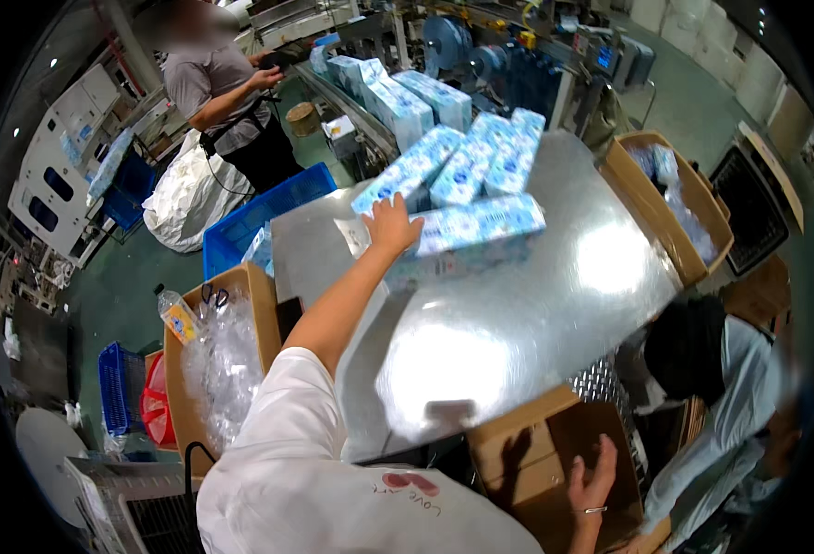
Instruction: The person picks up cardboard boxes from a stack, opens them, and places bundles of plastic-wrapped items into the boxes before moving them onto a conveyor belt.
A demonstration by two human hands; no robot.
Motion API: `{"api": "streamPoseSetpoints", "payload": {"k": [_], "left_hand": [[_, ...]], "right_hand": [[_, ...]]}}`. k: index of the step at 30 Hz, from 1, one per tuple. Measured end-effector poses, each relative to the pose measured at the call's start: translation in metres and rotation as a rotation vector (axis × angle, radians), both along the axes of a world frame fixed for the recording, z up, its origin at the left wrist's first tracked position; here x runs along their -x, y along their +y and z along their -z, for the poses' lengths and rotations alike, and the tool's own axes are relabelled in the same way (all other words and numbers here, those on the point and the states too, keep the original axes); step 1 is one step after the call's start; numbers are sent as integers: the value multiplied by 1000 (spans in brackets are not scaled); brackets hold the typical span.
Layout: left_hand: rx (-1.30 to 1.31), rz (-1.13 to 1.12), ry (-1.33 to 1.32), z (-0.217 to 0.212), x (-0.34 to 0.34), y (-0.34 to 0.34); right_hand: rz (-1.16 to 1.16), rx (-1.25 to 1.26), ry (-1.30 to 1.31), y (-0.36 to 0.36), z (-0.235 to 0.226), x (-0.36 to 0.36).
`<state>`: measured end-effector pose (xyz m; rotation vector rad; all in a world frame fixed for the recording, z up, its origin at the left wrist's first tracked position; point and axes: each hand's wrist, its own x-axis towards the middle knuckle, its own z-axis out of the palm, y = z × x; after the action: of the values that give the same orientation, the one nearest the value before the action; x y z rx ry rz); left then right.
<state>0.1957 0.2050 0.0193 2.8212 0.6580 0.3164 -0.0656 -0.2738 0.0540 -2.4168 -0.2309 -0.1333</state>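
My left hand (391, 224) reaches over the metal table to the left ends of the blue-and-white printed soft packs. Its fingers are spread and lie against a slanting pack (413, 168), while the thumb is by the end of the nearest pack (481, 222). That nearest pack lies crosswise in front of two more packs (470, 159) that point away from me. My right hand (594, 471), with a bracelet at the wrist, hangs over an open cardboard box (518, 457) at the lower right. Its fingers are apart and nothing shows in them.
More packs (397, 106) line a conveyor beyond the table (601, 305). Left stand a blue crate (268, 217) and a carton of clear plastic (227, 360). Another carton (642, 152) is at the right. One person (227, 92) stands far left; another (730, 415) is close at right.
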Motion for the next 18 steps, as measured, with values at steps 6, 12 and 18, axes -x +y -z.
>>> {"api": "streamPoseSetpoints", "payload": {"k": [6,12,18], "left_hand": [[54,-106,366,-9,-46,52],[12,171,-55,26,15,43],[253,207,38,3,175,-26]], "right_hand": [[-267,141,69,89,13,-79],[-331,-127,155,183,39,-149],[-319,-669,395,245,97,-174]]}}
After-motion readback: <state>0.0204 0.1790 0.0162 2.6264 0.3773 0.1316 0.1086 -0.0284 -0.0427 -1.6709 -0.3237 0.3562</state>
